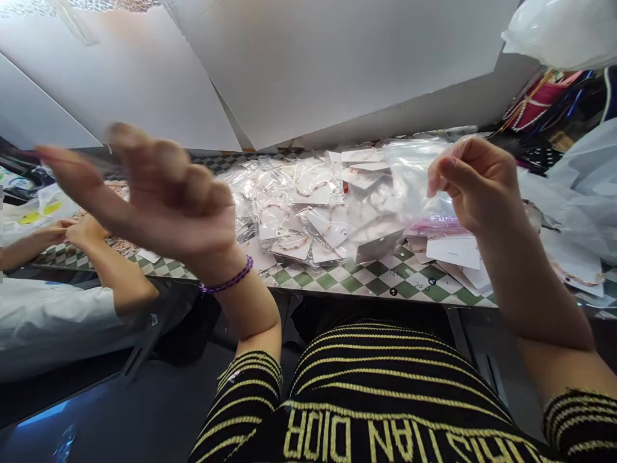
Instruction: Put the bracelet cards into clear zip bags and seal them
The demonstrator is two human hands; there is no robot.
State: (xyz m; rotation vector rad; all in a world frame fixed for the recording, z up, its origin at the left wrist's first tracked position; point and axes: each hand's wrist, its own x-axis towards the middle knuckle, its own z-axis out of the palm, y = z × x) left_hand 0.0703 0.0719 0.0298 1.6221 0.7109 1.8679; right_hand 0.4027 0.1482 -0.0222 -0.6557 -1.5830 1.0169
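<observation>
My left hand (168,199) is raised over the left part of the table, blurred by motion. Its thumb stretches out away from half-bent fingers, and nothing shows in it. A purple beaded bracelet (229,280) circles that wrist. With thumb and fingers pinched, my right hand (477,183) grips a clear plastic bag (409,173). A pale card (380,246) shows at the bag's lower end, tilted. Left of the bag lies a pile of clear-bagged white cards with thin bead chains (308,212).
Below my right hand are pink-edged zip bags (438,226) and loose white cards (456,253) on the green-checked table (337,280). White panels (337,64) stand behind. At left, another person's hands (87,231) work by a heap of small beads. Cloudy plastic bags (578,186) bulge at right.
</observation>
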